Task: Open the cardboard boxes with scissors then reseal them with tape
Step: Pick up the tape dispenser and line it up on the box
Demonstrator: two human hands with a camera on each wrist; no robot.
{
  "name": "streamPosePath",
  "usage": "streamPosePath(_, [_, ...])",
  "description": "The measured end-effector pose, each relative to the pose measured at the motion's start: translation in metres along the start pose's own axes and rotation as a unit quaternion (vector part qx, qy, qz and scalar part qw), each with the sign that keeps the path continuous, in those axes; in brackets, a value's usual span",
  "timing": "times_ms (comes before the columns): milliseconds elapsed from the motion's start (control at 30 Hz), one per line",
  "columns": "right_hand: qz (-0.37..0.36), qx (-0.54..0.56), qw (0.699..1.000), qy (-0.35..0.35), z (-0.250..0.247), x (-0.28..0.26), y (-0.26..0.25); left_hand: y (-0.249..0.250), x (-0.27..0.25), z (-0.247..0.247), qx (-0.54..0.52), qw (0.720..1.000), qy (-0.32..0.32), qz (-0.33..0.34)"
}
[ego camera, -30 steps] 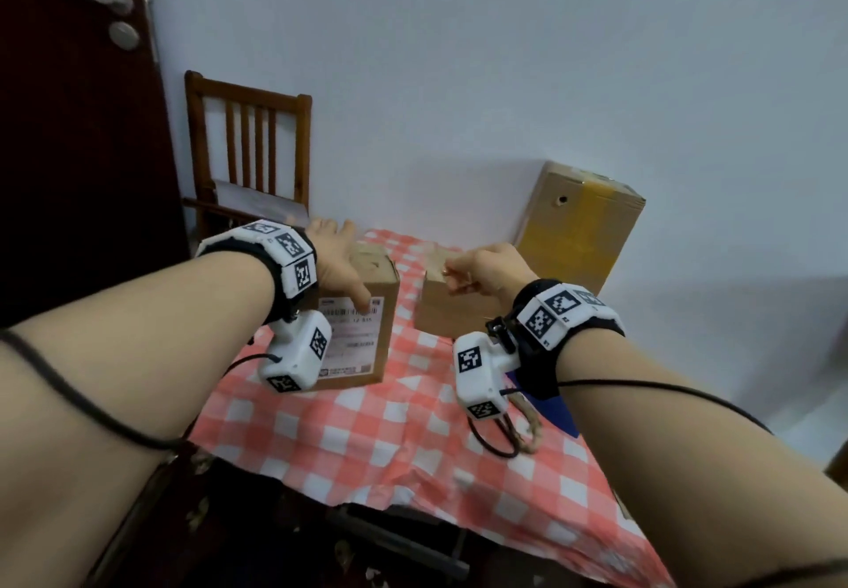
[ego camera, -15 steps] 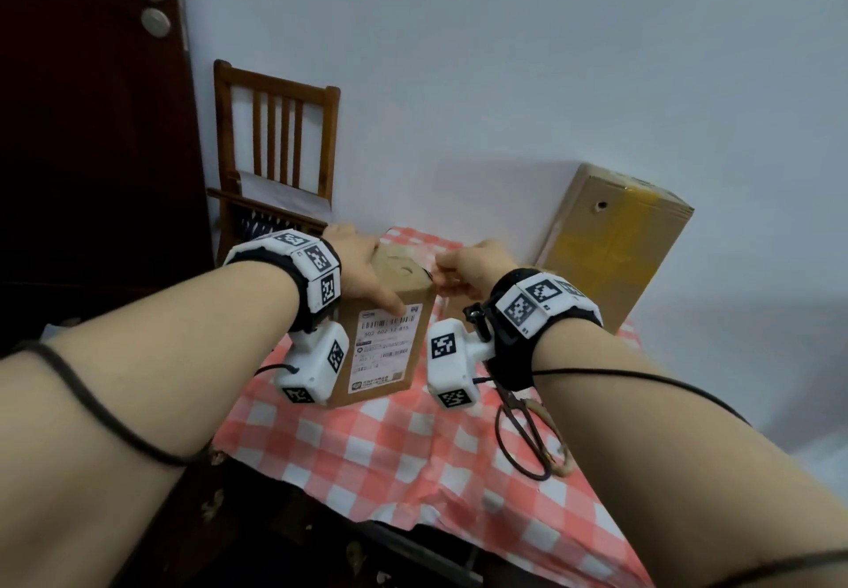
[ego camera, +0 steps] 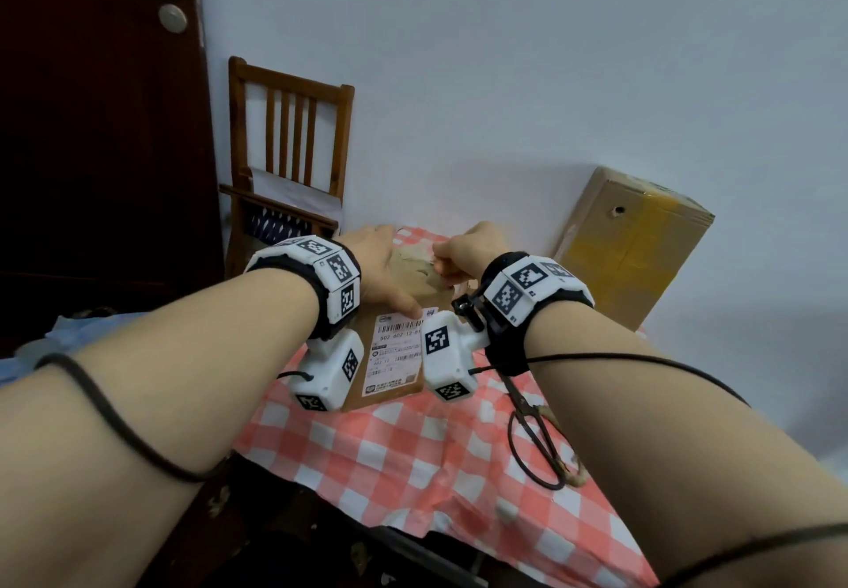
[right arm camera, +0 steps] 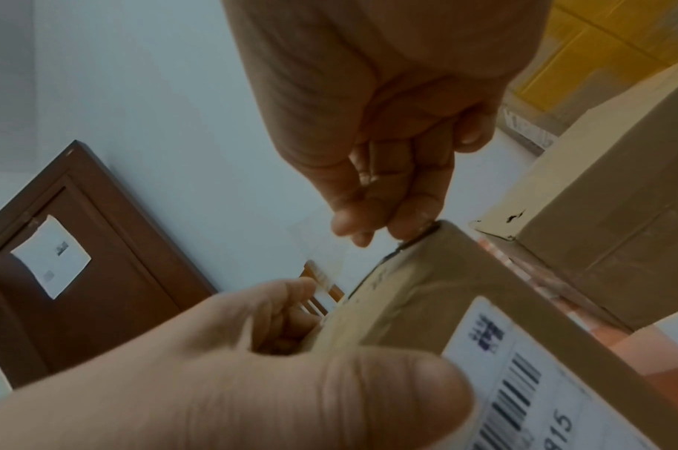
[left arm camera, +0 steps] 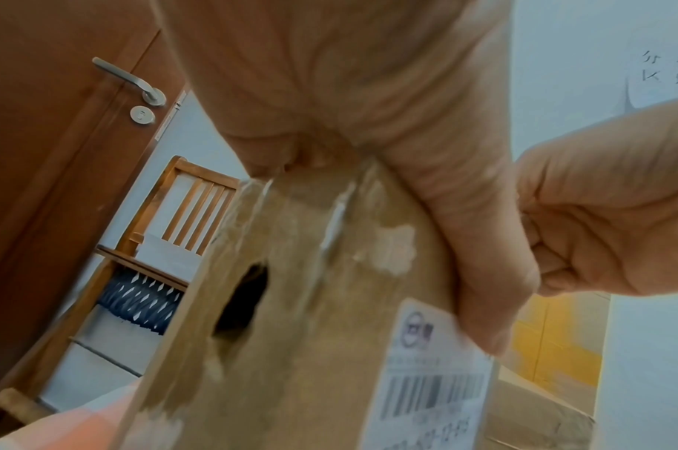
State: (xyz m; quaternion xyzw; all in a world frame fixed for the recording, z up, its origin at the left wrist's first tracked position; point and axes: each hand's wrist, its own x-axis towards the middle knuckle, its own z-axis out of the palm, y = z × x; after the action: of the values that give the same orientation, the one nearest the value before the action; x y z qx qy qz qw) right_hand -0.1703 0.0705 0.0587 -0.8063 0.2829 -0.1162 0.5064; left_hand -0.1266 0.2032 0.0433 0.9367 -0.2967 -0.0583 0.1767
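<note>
On the red-and-white checked tablecloth [ego camera: 413, 459], small brown labelled cardboard box [ego camera: 394, 358] stands gripped by left hand [ego camera: 376, 270]; right hand [ego camera: 463, 252] pinches clear tape strip [right arm camera: 318, 243] at its top. Best peel slowly, box pinned; black scissors [ego camera: 534, 440] lie right of box.

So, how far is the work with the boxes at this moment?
Early stage, it seems. The scissors lie unused on the checked tablecloth. The left hand grips the small labelled box, thumb on its label, while the right hand pinches something thin and clear, probably tape, at the top edge. A second box behind and the large box look closed. No tape roll is visible.
</note>
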Motion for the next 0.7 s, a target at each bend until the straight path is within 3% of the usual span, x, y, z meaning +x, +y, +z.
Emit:
streamPosePath(433, [0.020,-0.113,0.993,0.003,0.008,-0.004,-0.011,-0.002,-0.002,0.000,0.001,0.999,-0.008,0.040])
streamPosePath(700, [0.025,-0.124,0.992,-0.009,0.009,-0.003,-0.014,-0.003,0.000,-0.001,0.021,0.999,-0.024,0.042])
